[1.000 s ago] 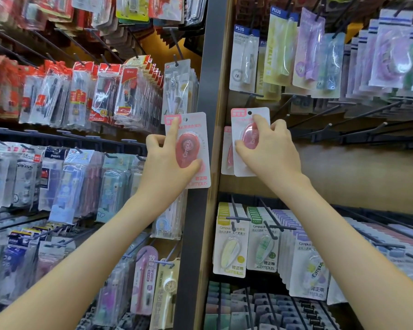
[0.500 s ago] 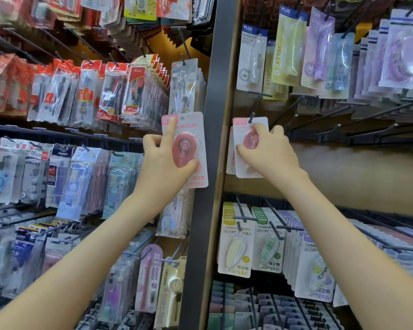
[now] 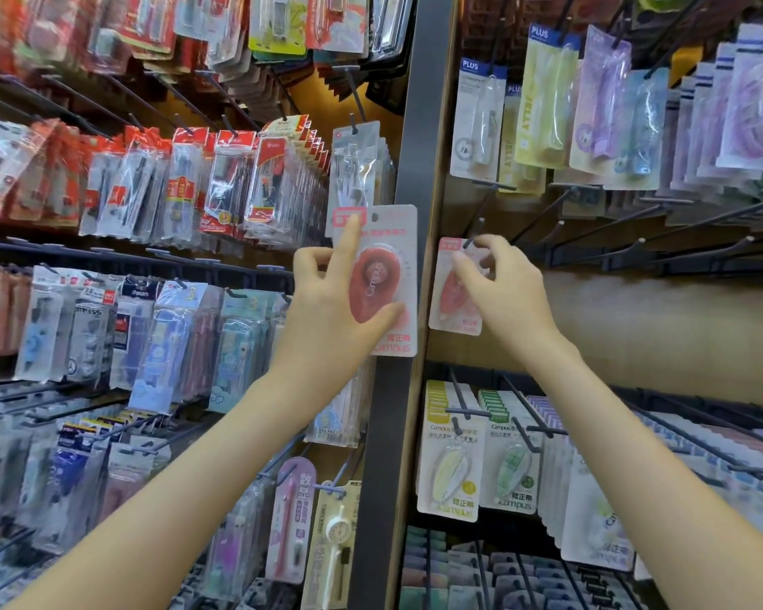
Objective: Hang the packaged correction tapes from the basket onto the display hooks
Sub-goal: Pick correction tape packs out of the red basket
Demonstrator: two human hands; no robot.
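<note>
Your left hand [image 3: 327,310] grasps a white carded blister pack holding a red oval correction tape [image 3: 388,275]: thumb clamped on its lower edge, forefinger laid straight up the card's face. The pack is upright in front of the dark grey shelf post [image 3: 419,125]. Your right hand [image 3: 503,292] is at the top of a second, pinkish-red carded correction tape [image 3: 448,297], fingers curled beside the tip of a black wire display hook [image 3: 474,233]. Pinching or merely touching: cannot tell. Pale wooden back panel [image 3: 635,323] behind.

Red oval correction tape on pink card [image 3: 384,281] lies behind forefinger [image 3: 349,239] of left hand [image 3: 327,314]; second pink-carded tape [image 3: 452,301], rightward, behind fingertips [image 3: 459,261] of right hand [image 3: 505,292].
</note>
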